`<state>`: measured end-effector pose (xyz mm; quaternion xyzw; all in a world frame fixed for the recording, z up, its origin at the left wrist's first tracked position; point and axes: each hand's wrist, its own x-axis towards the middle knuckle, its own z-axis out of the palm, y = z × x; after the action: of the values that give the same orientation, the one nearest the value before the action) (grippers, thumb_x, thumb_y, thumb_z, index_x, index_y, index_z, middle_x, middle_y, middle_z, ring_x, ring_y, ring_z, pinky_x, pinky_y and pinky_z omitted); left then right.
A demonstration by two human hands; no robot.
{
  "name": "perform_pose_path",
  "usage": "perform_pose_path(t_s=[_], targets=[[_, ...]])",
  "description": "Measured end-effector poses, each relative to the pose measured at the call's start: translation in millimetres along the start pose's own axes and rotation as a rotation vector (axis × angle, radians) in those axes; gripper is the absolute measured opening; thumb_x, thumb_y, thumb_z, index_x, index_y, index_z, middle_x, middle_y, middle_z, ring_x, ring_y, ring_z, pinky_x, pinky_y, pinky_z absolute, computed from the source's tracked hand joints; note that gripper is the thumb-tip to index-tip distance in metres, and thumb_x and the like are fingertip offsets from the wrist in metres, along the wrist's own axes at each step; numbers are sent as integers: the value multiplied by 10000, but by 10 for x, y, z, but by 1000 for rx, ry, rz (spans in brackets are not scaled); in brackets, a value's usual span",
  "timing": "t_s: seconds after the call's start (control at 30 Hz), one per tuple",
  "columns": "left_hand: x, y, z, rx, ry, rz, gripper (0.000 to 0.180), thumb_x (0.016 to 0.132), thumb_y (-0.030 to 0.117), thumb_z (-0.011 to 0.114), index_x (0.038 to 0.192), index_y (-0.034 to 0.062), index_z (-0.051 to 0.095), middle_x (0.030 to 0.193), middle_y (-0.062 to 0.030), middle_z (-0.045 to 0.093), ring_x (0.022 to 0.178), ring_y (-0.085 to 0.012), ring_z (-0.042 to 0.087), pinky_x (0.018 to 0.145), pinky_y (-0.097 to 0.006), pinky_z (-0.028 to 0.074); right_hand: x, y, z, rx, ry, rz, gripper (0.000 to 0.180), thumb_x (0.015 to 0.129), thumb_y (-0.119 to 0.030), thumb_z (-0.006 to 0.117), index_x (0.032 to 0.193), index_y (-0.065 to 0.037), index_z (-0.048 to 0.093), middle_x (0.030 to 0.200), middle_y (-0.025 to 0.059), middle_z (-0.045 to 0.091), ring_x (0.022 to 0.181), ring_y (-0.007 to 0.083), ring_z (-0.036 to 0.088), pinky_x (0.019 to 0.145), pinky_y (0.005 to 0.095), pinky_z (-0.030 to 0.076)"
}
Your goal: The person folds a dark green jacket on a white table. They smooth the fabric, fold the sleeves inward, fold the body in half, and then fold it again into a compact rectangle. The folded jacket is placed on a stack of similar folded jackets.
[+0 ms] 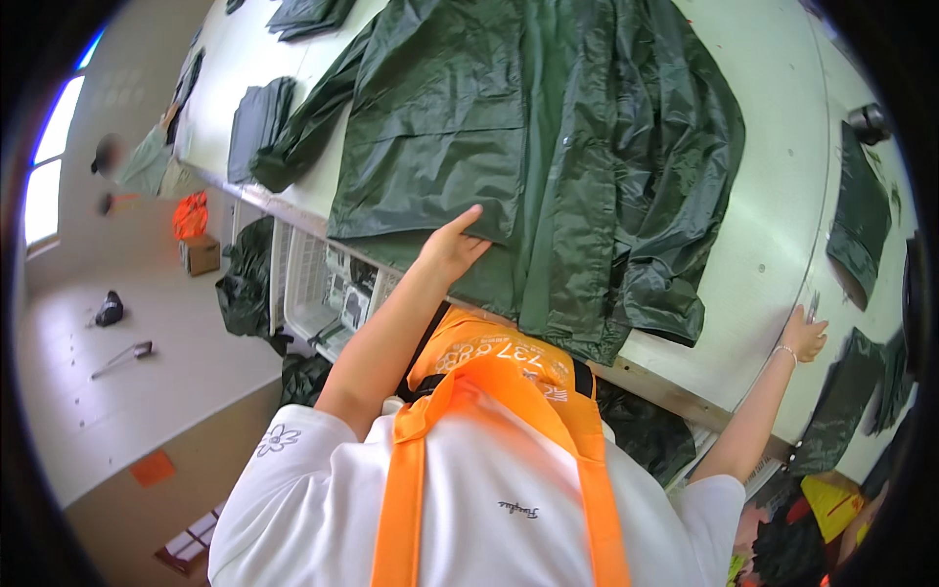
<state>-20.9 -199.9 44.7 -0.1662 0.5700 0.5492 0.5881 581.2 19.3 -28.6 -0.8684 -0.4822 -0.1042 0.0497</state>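
A dark green raincoat lies spread open on the white table, its hem hanging over the near edge. My left hand holds the coat's lower front panel, thumb on top and fingers hidden under the fabric. My right hand reaches far to the right and rests on the table near its edge. Its fingertips touch a small metal tool; whether they grip it is unclear. One sleeve trails toward the left.
Folded dark green pieces lie on the table at the left, top and right. A black round object sits far right. White crates stand under the table. Another person works far left.
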Motion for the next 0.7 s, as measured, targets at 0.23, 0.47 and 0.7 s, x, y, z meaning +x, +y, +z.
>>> perform_pose_path(t_s=[0.23, 0.47, 0.7], targets=[[261, -249, -115, -128, -31, 76, 315, 820, -44, 507, 1131, -58, 465, 1138, -165, 557, 1040, -284, 551, 958, -401, 434, -2040, -1798, -1949, 1258, -763, -452, 302, 921, -206, 566, 1183, -60, 592, 1115, 77, 638, 937, 143, 609, 844, 275, 469], [-57, 219, -121, -343, -50, 42, 231, 767, -46, 452, 998, -47, 437, 1016, -164, 524, 876, -291, 516, 798, -409, 448, -3259, -2274, -1522, 678, -531, -700, 828, 709, -255, 759, 1351, 41, 326, 1423, 303, 232, 1300, 436, 248, 1080, 429, 250], [-287, 780, -299, -215, -103, 83, 175, 832, 162, 658, 934, 73, 546, 739, -33, 524, 588, -147, 481, 522, -240, 389, -3305, -2343, -1348, 688, -497, -740, 318, 789, -143, 630, 1069, 6, 607, 1093, 205, 605, 1039, 343, 572, 889, 412, 460]])
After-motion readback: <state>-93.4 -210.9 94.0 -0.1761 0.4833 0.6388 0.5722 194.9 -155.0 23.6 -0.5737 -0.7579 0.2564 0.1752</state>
